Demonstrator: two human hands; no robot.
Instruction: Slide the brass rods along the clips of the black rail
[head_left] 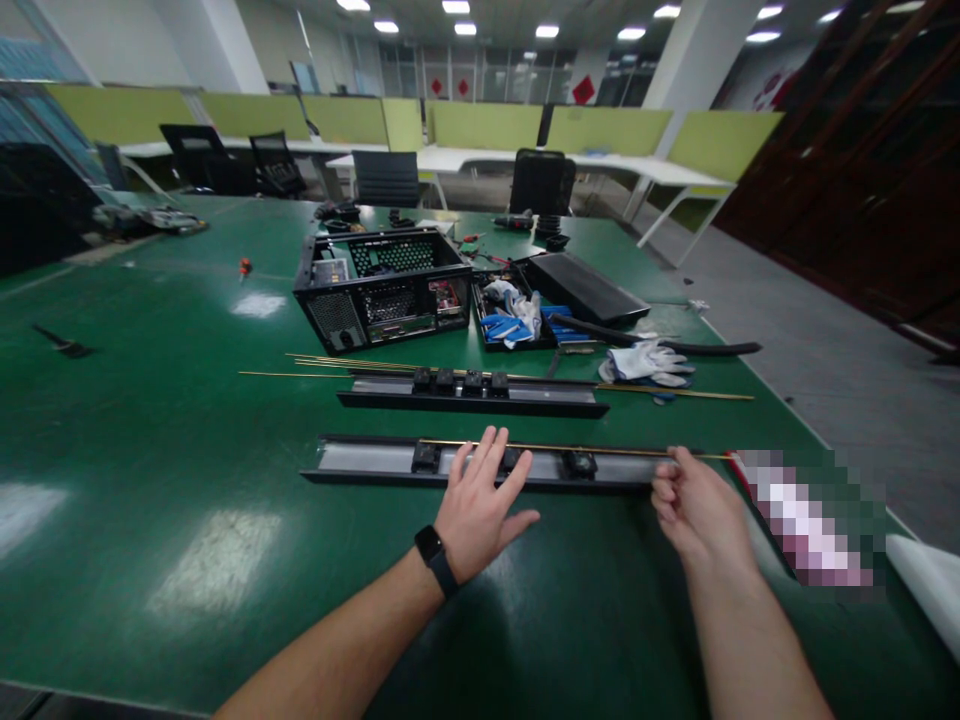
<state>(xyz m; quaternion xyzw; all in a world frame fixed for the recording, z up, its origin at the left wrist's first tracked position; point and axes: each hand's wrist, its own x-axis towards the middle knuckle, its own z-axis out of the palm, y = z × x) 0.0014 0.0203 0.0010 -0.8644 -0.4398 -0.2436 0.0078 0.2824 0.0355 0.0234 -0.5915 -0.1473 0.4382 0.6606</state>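
Observation:
In front of me on the green table lies a long black channel [360, 478] with a pale inner face. Small black blocks [426, 458] sit along it, one partly behind my fingers. A thin brass-coloured rod [559, 448] runs lengthwise along the channel and past its right end. My left hand [480, 505], wearing a black watch, is open with fingers spread over the channel's middle; whether the fingertips touch the rod or a block I cannot tell. Closed in a pinch, my right hand [697, 510] holds the rod near the channel's right end.
Behind lies a second channel [472, 404] with several black blocks, beside more thin rods [675, 393]. Farther back stand an open black computer case [397, 320], a tray with gloves [517, 315], a loose glove [649, 362] and a black panel [581, 288]. A pixelated item is on the right.

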